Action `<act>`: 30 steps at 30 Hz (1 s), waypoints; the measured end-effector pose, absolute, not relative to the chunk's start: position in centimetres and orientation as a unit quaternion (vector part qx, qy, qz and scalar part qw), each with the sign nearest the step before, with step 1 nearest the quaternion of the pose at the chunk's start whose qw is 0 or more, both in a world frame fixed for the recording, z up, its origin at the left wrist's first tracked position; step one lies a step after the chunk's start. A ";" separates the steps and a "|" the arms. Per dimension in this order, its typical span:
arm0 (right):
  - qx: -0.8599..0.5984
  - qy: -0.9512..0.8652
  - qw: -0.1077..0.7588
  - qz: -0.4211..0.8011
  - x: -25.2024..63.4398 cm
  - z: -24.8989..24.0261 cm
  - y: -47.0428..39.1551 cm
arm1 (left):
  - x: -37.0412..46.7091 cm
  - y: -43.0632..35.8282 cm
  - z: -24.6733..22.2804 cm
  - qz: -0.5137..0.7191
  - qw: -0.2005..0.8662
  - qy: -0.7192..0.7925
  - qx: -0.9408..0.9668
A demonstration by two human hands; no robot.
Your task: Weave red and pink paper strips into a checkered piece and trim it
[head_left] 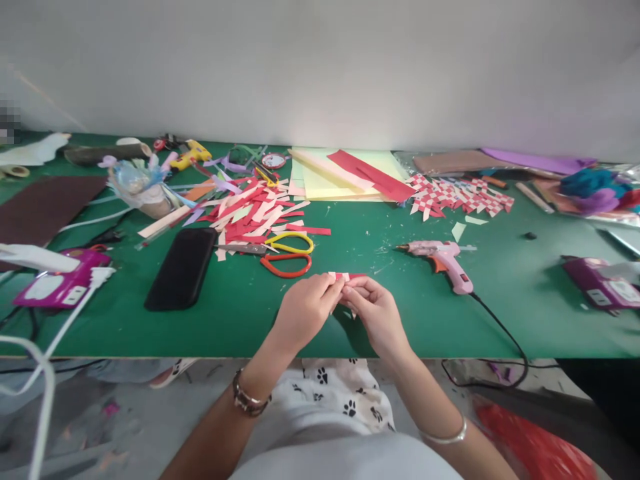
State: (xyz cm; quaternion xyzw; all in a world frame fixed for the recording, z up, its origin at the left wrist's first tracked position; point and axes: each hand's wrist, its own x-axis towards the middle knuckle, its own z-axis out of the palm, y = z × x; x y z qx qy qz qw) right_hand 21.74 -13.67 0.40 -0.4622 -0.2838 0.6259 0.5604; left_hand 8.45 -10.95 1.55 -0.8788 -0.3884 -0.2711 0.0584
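Both hands meet above the green table's front part. My left hand [309,305] pinches the left side of a small piece of red and pale pink paper strips [342,276]. On its right side my right hand [373,308] holds the same piece with bent fingers, and the fingertips of both hands nearly touch. Fingers cover most of the piece. Just beyond my left hand lie scissors [286,266] with one yellow and one red handle. Behind them is a loose heap of red and pink paper strips [260,210].
A pink glue gun [443,257] with a black cord lies to the right. Woven checkered pieces [460,195] and yellow sheets [345,175] are at the back. A black phone [182,269] and purple power strips [65,280] [603,283] rest on the table.
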 end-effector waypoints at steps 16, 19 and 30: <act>-0.557 -0.404 0.538 0.487 25.1 1.5 -13.8 | 6.3 -11.0 1.7 -0.349 -0.104 -0.424 -0.829; -0.700 -0.474 0.489 0.215 29.5 1.4 -14.2 | 5.0 -11.5 1.4 -0.360 -0.243 -0.486 -0.758; -0.829 -0.541 0.099 -0.101 37.9 -1.9 -13.9 | 5.3 -12.1 1.2 -0.461 -0.616 -0.488 -0.412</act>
